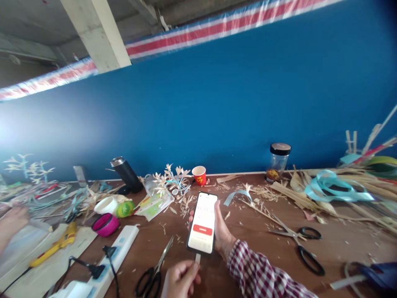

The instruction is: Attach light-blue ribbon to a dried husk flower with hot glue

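My right hand (pixel 223 236), in a red checked sleeve, holds a smartphone (pixel 203 222) upright over the wooden table (pixel 248 236); its lit screen shows a red button. My left hand (pixel 180 279) is closed in a pinch on a white plug (pixel 197 258) at the phone's bottom edge. Black-handled scissors (pixel 154 271) lie just left of my left hand.
A second pair of scissors (pixel 299 242) lies to the right. A white power strip (pixel 116 252) with plugged cables, a yellow glue gun (pixel 57 244), a pink bowl (pixel 106 224), a black flask (pixel 127 175), a red cup (pixel 199 175) and a jar (pixel 277 162) stand about. Straw scraps and teal ribbon (pixel 335 186) cover the table. Another person's hand (pixel 12 221) is at far left.
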Available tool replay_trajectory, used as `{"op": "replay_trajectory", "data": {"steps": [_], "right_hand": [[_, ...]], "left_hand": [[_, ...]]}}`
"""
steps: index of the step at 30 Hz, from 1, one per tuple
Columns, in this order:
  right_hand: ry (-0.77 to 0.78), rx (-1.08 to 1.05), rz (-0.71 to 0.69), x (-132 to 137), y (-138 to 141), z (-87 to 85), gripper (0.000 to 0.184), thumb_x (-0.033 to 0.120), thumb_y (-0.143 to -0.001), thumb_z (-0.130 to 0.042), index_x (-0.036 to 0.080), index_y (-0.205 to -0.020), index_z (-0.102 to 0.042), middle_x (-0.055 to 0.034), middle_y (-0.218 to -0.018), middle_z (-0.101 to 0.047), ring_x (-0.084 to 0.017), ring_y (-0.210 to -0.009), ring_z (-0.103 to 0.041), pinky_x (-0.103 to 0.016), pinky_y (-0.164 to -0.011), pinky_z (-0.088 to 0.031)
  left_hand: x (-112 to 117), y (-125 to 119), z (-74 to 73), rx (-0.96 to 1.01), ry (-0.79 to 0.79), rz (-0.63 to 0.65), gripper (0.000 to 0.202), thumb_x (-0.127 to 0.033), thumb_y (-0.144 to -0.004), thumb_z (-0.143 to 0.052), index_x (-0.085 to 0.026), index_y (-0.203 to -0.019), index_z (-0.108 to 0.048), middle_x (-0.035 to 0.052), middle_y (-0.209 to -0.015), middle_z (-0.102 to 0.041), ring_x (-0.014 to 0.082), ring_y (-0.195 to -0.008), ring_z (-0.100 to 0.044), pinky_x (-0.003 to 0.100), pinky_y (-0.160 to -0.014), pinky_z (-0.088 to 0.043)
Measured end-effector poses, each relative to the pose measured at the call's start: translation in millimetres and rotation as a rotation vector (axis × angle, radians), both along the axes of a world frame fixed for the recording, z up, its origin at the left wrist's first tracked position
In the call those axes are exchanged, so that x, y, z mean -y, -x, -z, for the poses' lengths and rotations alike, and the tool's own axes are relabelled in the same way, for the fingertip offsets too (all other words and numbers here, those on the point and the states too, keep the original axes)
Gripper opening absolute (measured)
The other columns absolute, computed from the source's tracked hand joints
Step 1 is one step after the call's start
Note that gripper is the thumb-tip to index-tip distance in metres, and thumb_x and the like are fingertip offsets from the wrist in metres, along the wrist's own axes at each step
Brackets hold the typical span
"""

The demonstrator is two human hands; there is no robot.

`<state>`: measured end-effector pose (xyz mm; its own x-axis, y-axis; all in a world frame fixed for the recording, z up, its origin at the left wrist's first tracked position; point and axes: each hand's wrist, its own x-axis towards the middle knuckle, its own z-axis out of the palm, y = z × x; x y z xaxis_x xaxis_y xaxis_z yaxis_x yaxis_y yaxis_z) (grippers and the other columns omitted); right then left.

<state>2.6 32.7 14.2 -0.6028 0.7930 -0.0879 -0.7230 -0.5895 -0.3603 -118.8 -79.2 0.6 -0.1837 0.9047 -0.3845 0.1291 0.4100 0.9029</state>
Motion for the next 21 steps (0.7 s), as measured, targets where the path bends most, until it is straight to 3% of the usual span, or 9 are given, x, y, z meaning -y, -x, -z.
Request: {"op": "replay_trajectory", "data": {"steps": [5,21], "right_hand": [[-0.006,0.028,-0.013,-0.9,-0.2,-1.4,0.079,0.080,-0.073,-0.030,0.010,-0.091,-0.062,-0.0120,-0.077,-0.068,-0.022,-0.072,-0.067,-0.040,-0.073,-0.051],[0.003,0.017,-0.021,0.5,-1.3,-4.4,0.079,0.079,-0.074,-0.030,0.009,-0.090,-0.063,-0.0122,-0.079,-0.068,-0.021,-0.070,-0.066,-0.038,-0.073,-0.051]], "left_hand": [[-1.1,-0.5,-0.7,-0.007,-0.004,-0.020,0.062,-0.071,-0.052,-0.064,-0.011,-0.069,-0.066,0.0028,-0.052,-0.058,0.0054,-0.038,-0.032,0.018,-0.039,-0.013],[-1.5,0.0,0.3,-0.003,-0.003,-0.038,0.061,-0.069,-0.051,-0.065,-0.011,-0.069,-0.066,0.0025,-0.050,-0.056,0.0048,-0.037,-0.030,0.018,-0.038,-0.012]]}}
